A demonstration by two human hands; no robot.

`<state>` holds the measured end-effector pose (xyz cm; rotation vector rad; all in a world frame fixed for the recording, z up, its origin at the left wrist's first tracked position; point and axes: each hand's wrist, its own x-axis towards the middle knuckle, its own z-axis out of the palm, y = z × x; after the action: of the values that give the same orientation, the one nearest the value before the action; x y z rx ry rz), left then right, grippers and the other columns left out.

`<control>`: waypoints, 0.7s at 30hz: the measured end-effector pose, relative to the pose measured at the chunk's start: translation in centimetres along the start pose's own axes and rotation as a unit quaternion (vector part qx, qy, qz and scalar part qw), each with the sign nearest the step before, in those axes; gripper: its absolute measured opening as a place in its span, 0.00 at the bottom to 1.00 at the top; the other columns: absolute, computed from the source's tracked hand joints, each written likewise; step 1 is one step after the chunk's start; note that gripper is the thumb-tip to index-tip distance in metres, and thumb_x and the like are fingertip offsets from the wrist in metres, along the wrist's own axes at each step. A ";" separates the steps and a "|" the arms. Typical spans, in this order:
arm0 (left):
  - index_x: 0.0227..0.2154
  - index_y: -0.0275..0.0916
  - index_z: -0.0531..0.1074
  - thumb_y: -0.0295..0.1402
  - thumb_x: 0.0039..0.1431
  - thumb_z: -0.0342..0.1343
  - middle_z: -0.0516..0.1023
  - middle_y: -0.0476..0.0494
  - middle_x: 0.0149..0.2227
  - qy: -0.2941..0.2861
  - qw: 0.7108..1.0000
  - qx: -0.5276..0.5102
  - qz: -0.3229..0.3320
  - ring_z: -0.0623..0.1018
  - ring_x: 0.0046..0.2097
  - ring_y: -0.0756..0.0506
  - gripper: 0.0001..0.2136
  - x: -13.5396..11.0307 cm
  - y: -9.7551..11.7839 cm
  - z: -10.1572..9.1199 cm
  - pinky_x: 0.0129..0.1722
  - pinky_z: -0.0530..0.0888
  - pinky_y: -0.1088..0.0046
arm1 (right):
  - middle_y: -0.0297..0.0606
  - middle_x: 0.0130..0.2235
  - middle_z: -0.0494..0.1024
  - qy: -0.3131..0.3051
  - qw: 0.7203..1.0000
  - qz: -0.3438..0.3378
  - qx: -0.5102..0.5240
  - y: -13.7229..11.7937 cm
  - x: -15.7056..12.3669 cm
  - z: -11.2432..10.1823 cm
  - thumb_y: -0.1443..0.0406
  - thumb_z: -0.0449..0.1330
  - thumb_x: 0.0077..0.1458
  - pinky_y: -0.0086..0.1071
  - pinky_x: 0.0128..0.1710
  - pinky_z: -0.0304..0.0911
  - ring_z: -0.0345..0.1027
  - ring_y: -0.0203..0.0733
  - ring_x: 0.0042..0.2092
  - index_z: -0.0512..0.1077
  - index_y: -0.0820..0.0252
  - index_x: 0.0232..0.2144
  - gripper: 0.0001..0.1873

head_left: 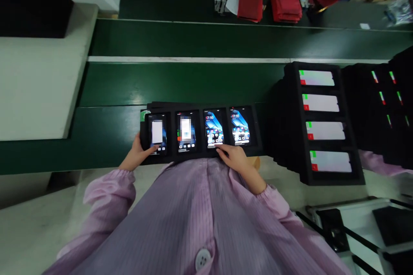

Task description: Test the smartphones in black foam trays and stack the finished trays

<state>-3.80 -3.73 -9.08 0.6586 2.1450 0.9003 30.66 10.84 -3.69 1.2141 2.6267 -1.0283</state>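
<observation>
A black foam tray lies in front of me on the green bench and holds several lit phones side by side. My left hand rests at the tray's left end, thumb stretched onto the bottom of the leftmost phone. My right hand lies at the tray's near edge, a finger touching the bottom of the third phone. Between them sits a second phone, and a fourth phone lies at the right. Neither hand grips anything. Pink striped sleeves cover both arms.
A tall stack of black trays stands at the right, its top holding several phones with pale screens. More black stacks lie beyond. Red folded cloths and boxes sit on the far bench. A white rack is at lower right.
</observation>
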 end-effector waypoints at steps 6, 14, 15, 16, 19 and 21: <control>0.65 0.35 0.59 0.44 0.46 0.67 0.68 0.28 0.64 0.017 1.000 -0.007 0.013 0.68 0.66 0.32 0.43 0.0 0.5 -0.4 0.68 0.64 0.51 | 0.41 0.54 0.83 0.051 0.998 0.024 0.020 0.0 0.7 0.1 0.61 0.53 0.71 0.35 0.47 0.73 0.80 0.47 0.50 0.74 0.54 0.62 0.21; 0.69 0.35 0.54 0.45 0.51 0.64 0.66 0.28 0.66 0.019 1.000 0.002 -0.015 0.68 0.67 0.33 0.45 0.0 0.0 -0.7 0.66 0.66 0.51 | 0.40 0.32 0.84 0.176 0.981 0.050 0.061 5.4 -3.1 -1.5 0.53 0.51 0.70 0.29 0.31 0.65 0.73 0.39 0.27 0.84 0.59 0.40 0.24; 0.69 0.36 0.54 0.45 0.51 0.64 0.66 0.28 0.66 0.020 1.000 0.003 -0.018 0.68 0.67 0.33 0.45 0.1 0.1 -0.7 0.66 0.66 0.51 | 0.40 0.29 0.83 0.180 0.981 0.054 0.054 6.0 -3.4 -1.6 0.52 0.51 0.70 0.29 0.30 0.64 0.73 0.40 0.27 0.84 0.59 0.36 0.26; 0.69 0.36 0.55 0.45 0.50 0.64 0.66 0.29 0.66 0.021 1.000 0.004 -0.018 0.67 0.67 0.33 0.45 0.1 0.3 -0.7 0.66 0.66 0.51 | 0.40 0.28 0.82 0.183 0.980 0.058 0.049 6.4 -3.6 -1.7 0.51 0.51 0.70 0.29 0.30 0.64 0.73 0.40 0.27 0.84 0.59 0.34 0.26; 0.66 0.35 0.59 0.48 0.47 0.64 0.66 0.28 0.66 0.031 0.999 0.006 -0.003 0.64 0.69 0.32 0.44 0.3 1.0 -0.7 0.67 0.65 0.51 | 0.41 0.31 0.83 0.201 0.975 0.080 0.054 6.8 -3.6 -1.8 0.51 0.49 0.71 0.30 0.32 0.66 0.75 0.43 0.31 0.84 0.58 0.43 0.26; 0.65 0.34 0.60 0.50 0.45 0.64 0.65 0.28 0.66 0.041 0.999 0.009 0.002 0.62 0.71 0.31 0.45 0.3 1.4 -0.6 0.67 0.65 0.52 | 0.41 0.33 0.84 0.216 0.969 0.101 0.061 6.6 -3.3 -1.8 0.52 0.47 0.71 0.31 0.34 0.68 0.76 0.44 0.32 0.82 0.57 0.49 0.27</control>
<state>-4.21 -2.94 -7.84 0.6458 2.2274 0.9263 37.89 12.87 -4.83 1.8819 2.6830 -0.9927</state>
